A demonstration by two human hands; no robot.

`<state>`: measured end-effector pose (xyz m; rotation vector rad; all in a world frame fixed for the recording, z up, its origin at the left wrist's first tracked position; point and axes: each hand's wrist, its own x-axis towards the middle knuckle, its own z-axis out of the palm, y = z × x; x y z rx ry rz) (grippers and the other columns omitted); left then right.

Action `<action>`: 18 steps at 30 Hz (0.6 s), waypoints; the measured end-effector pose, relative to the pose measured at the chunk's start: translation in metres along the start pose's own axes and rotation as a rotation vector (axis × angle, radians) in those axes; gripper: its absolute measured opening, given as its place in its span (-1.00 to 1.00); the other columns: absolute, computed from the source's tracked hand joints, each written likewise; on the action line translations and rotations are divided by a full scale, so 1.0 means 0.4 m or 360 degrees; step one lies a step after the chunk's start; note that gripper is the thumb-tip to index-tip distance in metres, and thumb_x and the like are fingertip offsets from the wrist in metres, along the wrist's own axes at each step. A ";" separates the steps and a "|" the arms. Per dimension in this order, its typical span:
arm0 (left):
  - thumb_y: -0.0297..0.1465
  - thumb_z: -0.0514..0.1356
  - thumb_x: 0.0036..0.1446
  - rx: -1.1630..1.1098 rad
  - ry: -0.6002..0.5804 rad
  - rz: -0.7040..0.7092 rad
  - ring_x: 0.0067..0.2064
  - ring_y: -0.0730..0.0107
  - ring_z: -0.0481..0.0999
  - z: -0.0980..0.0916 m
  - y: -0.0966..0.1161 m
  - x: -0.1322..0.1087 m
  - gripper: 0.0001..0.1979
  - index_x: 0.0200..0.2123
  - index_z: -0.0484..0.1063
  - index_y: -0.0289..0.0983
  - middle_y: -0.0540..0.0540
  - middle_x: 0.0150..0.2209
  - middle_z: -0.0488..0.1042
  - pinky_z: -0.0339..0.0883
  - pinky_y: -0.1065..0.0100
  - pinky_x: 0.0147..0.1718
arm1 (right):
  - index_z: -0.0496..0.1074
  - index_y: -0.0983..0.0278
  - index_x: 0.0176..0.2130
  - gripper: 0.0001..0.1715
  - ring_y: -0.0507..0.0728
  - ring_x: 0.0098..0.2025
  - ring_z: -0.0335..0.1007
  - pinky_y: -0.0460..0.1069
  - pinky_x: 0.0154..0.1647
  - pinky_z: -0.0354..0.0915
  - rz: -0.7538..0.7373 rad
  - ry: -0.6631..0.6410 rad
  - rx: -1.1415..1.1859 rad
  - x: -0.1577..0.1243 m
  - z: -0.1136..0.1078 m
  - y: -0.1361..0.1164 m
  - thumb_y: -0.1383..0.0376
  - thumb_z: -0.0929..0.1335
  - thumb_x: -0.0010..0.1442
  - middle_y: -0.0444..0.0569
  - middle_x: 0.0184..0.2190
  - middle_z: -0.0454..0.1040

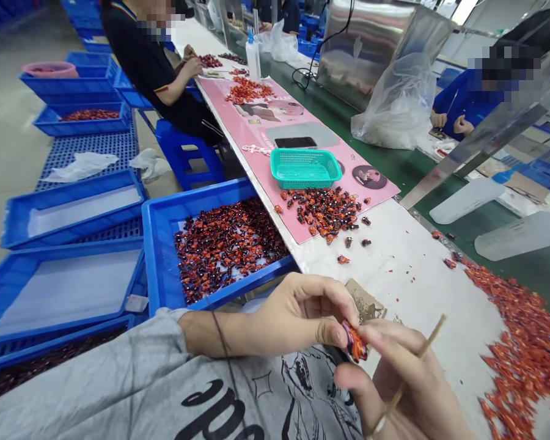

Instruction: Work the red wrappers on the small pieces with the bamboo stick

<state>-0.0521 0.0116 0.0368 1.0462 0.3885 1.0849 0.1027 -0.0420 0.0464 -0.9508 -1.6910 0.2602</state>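
My left hand (302,315) pinches a small orange-and-dark-blue moulded piece (356,343) between thumb and forefinger. My right hand (407,379) reaches the same piece with its fingertips from the other side. A thin wooden stick (433,337) lies across the right hand, tucked between its fingers; its whitish lower end shows near the palm. Behind the fingers, a stained brownish pad (364,300) rests on the white table (421,263). The piece's exact shape is partly covered by my fingers.
Orange pieces (522,342) spread along the right. Orange-and-black pieces (327,211) lie by a green basket (306,171) on a pink mat (275,183). A blue crate (165,256) of such pieces stands left. Plastic bottles (467,198) lie right; co-workers (160,67) sit nearby.
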 end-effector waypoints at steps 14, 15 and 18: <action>-0.44 0.35 0.17 0.0396 -0.0260 0.0613 -0.27 0.40 0.56 -0.007 0.019 0.013 -0.93 -0.35 0.53 -0.28 -0.10 -0.36 0.57 0.42 0.36 -0.18 | 0.38 0.28 -0.24 -0.58 0.05 -0.35 0.32 -0.07 -0.40 0.29 0.0107 -0.0206 0.0256 0.013 0.012 0.008 0.00 0.25 0.42 -0.09 -0.42 0.32; -0.46 0.33 0.19 0.0514 -0.0284 0.0713 -0.26 0.38 0.57 -0.008 0.024 0.014 -0.94 -0.33 0.52 -0.29 -0.12 -0.36 0.57 0.43 0.35 -0.17 | 0.36 0.27 -0.26 -0.59 0.04 -0.36 0.32 -0.08 -0.39 0.29 0.0090 -0.0279 0.0247 0.021 0.011 0.003 0.03 0.22 0.45 -0.10 -0.43 0.32; -0.45 0.26 0.25 0.0759 -0.0303 0.0961 -0.25 0.32 0.57 -0.014 0.036 0.020 -0.93 -0.28 0.49 -0.37 -0.19 -0.37 0.55 0.44 0.30 -0.15 | 0.34 0.27 -0.29 -0.69 -0.02 -0.37 0.33 -0.11 -0.26 0.33 -0.0025 -0.0432 0.0219 0.043 0.003 -0.013 0.28 0.17 0.49 -0.14 -0.45 0.34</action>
